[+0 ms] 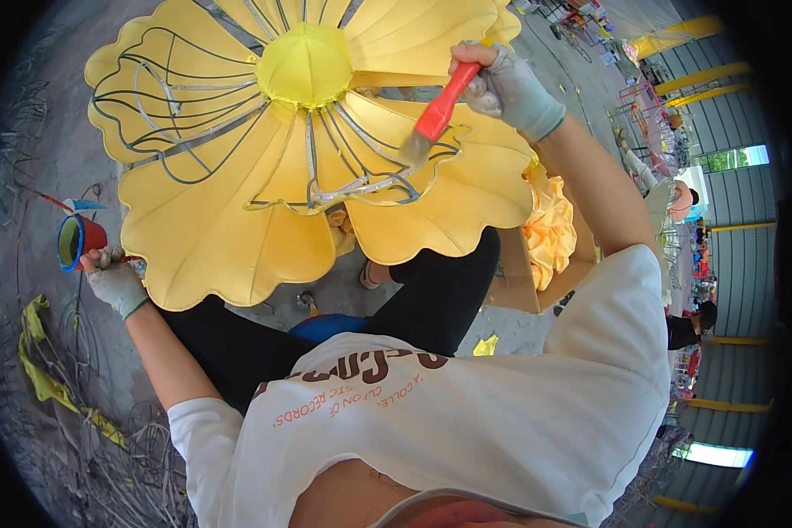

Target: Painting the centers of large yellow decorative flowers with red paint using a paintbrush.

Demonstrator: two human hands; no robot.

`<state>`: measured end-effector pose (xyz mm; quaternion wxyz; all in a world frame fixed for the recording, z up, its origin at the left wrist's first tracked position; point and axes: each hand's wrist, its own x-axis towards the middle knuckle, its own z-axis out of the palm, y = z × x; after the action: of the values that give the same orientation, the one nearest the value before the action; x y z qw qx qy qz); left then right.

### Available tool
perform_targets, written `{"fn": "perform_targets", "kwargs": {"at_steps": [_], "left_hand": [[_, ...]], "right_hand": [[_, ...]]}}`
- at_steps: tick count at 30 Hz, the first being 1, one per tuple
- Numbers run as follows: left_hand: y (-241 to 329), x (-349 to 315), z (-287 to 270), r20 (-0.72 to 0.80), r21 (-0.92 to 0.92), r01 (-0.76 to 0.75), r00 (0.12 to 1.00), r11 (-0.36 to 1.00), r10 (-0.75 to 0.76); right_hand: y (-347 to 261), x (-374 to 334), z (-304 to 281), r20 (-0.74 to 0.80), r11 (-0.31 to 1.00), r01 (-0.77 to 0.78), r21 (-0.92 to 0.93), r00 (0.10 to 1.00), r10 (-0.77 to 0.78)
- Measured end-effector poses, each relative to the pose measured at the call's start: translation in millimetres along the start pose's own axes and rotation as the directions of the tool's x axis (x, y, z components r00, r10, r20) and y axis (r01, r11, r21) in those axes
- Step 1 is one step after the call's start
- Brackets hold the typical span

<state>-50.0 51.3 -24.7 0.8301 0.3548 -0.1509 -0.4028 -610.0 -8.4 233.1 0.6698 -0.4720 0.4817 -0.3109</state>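
Observation:
A large flower of yellow fabric petals (229,238) spreads out before me, with a rounded yellow centre (305,66). Bare dark wire frames (163,145) stand over some of its petals. My right hand (515,88), in a white glove, is closed round the red handle of a paintbrush (440,110). Its pale bristles hang over a wire-framed petal on the right; whether they touch it I cannot tell. At the flower's left edge my left hand (114,277), gloved too, grips a small red and blue bucket (86,238) whose inside looks green.
Below the flower on the right is a cardboard box (515,286) with ruffled orange-yellow fabric (550,229). Wire pieces (88,378) and a strip of yellow cloth (48,370) lie on the floor at left. Another person (695,326) is at the far right.

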Motion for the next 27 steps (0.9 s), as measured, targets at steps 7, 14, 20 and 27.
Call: {"fn": "perform_targets", "kwargs": {"at_steps": [7, 14, 20, 27], "left_hand": [[-2, -4, 7, -0.049, -0.004, -0.038, 0.998, 0.999, 0.038], [-1, -2, -1, -0.022, -0.053, 0.005, 1.000, 0.999, -0.007], [3, -10, 10, -0.035, -0.057, 0.049, 0.998, 0.997, -0.051], [5, -11, 11, -0.005, -0.054, 0.040, 0.999, 0.998, -0.041]], "right_hand": [[7, 19, 11, -0.287, 0.947, -0.030, -0.319, 0.956, -0.067], [18, 60, 4, -0.200, 0.920, -0.328, -0.214, 0.937, 0.287], [56, 104, -6, -0.181, 0.851, -0.374, -0.368, 0.927, 0.329], [59, 145, 5, -0.239, 0.893, -0.242, -0.380, 0.958, 0.158]]}}
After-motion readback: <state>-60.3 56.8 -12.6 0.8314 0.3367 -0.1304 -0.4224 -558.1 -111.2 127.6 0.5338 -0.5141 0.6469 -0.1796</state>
